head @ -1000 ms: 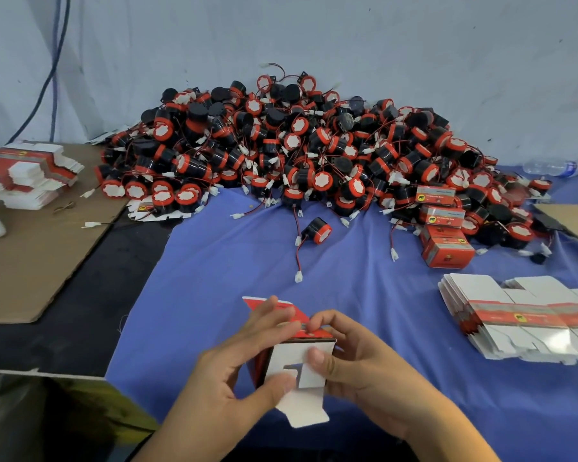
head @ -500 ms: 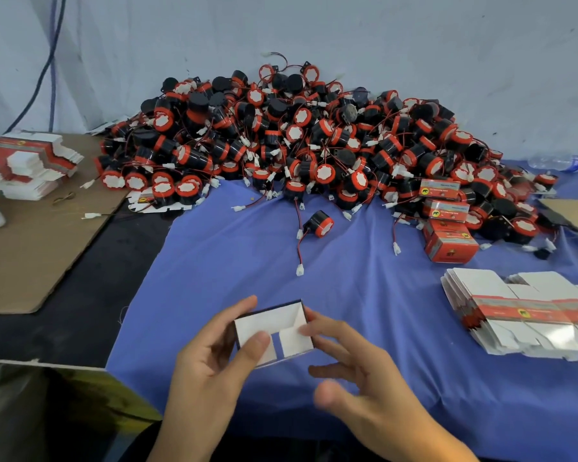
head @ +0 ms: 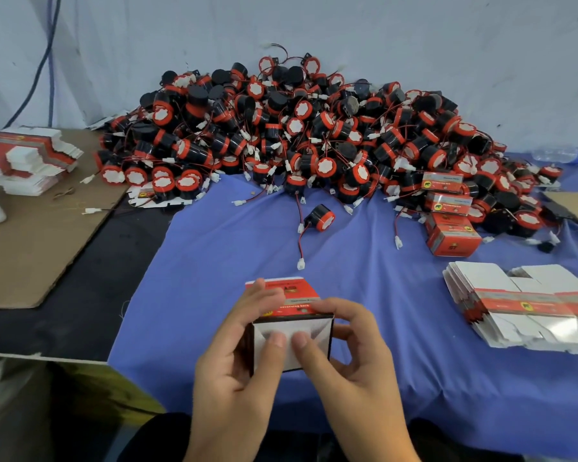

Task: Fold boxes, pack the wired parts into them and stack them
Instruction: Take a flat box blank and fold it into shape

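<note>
A small red and white cardboard box (head: 296, 300) is held low in the middle, over the blue cloth (head: 231, 261). My left hand (head: 237, 371) grips its left side, thumb pressing the white end flaps. My right hand (head: 351, 361) grips the right side, its thumb on the same flaps. A big heap of black and red wired parts (head: 297, 135) lies behind. One loose wired part (head: 319, 217) lies apart in front of the heap. Several folded boxes (head: 451, 225) stand stacked at the right of the heap.
Flat unfolded boxes (head: 521, 305) are piled at the right on the cloth. More flat boxes (head: 30, 158) lie at the far left on brown cardboard (head: 30, 245). A plastic bottle (head: 561, 155) lies at the back right. A wall rises behind the heap.
The box was turned so its white end faces me and its red top shows. My right hand came back onto the box, and both thumbs now press the end flaps.
</note>
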A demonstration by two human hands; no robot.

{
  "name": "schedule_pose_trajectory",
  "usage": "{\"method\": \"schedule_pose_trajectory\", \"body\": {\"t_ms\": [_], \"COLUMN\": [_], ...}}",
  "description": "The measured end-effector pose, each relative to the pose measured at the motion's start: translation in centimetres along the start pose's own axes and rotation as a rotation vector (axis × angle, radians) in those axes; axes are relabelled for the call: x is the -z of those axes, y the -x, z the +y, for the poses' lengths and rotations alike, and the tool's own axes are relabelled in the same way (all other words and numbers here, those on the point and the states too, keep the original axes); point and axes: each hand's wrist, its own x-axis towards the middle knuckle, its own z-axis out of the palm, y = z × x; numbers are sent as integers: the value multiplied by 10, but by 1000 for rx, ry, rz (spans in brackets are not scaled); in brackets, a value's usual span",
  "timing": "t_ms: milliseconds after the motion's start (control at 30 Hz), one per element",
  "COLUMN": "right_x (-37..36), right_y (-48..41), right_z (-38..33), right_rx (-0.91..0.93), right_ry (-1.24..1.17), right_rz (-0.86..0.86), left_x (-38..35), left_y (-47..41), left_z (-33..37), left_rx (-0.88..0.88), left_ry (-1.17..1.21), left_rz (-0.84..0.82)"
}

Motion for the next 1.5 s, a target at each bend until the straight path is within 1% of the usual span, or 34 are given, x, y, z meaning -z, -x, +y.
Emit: {"method": "schedule_pose_trajectory", "body": {"t_ms": [67,200,300,367,400,467,533,600,667,733,867,933,967,1067,1133,1200,1233,1300,1367,1400,1433,1467,1500], "right_x": [-3,-7,-10,-10,-10,-10,-10,-12,-14,-15,-15,-14,-12,-6,-2,3,7,16,21,19,17,15,15], "right_y": [1,1,1,0,-1,-2,-2,-2,-3,-4,-4,-4,-4,-5,-6,-7,-7,-10,-16,-19,-21,-24,-27], "right_z": [-1,-3,-3,-3,-3,-1,-1,-1,-2,-2,-4,-7,-9,-12,-12,-12,-11,-11,-11,-12,-10,-9,-5], "right_rx": [-14,-31,-38,-119,-175,-258,-278,-264,-253,-250,-256,-261,-257,-244,-221,-140,-87,38,110,139,209,319,437], "right_ry": [-2,31,-17,-160,-250,-415,-500,-500,-499,-484,-494,-552,-567,-543,-486,-343,-212,162,540,672,777,885,980], "right_rz": [10,64,123,164,157,95,42,45,93,144,158,111,79,-1,-47,-90,-115,-206,-371,-432,-450,-412,-329], "left_x": [-2,-8,-10,-9,-9,-9,-11,-15,-17,-18,-20,-18,-17,-11,-6,3,8,18,19,18,16,15,16], "left_y": [0,-1,-1,-3,-4,-4,-3,0,3,6,10,8,7,4,4,-1,-6,-17,-28,-31,-34,-36,-39], "left_z": [0,0,2,7,9,12,14,15,15,15,15,15,16,15,14,11,8,3,-1,-3,-6,-10,-16], "left_rx": [-6,-57,-46,-2,31,90,114,133,122,91,64,105,136,222,272,331,361,363,290,254,238,240,251], "left_ry": [15,-82,-56,13,53,96,53,28,3,-51,-109,-95,-77,-52,-16,-20,-45,-153,-319,-357,-357,-333,-295], "left_rz": [34,69,98,118,125,120,121,161,196,198,201,180,144,-39,-153,-240,-263,-288,-331,-357,-363,-348,-313]}}
